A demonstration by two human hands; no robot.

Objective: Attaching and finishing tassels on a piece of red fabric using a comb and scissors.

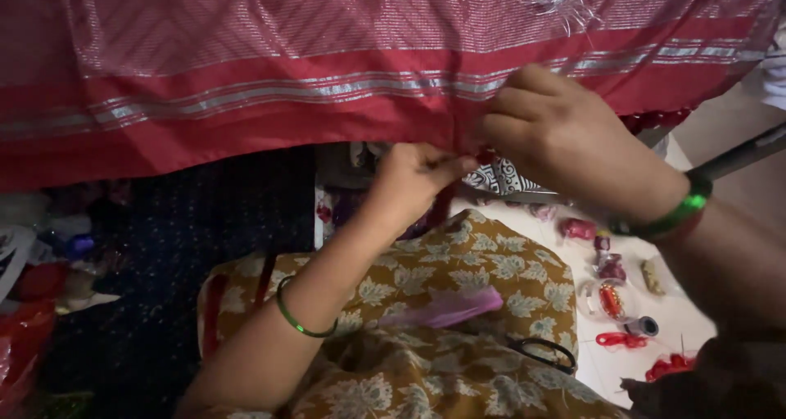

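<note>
A red cloth [246,75] with silver stripes hangs across the top of the head view. My left hand [413,177] pinches its lower hem from below, fingers closed on the fabric. My right hand [557,132] grips the same hem just to the right, knuckles up. Both hands meet at the edge near the middle. A green bangle [299,321] sits on my left wrist, and a green band [684,210] on my right. Any thread or needle between the fingers is hidden.
My lap is covered by mustard floral fabric [458,280] with a pink tuft [446,308] and black scissors [544,349] on it. Small red spools, beads and a clear round box [606,298] lie on a white surface at right. Dark cloth and bags sit left.
</note>
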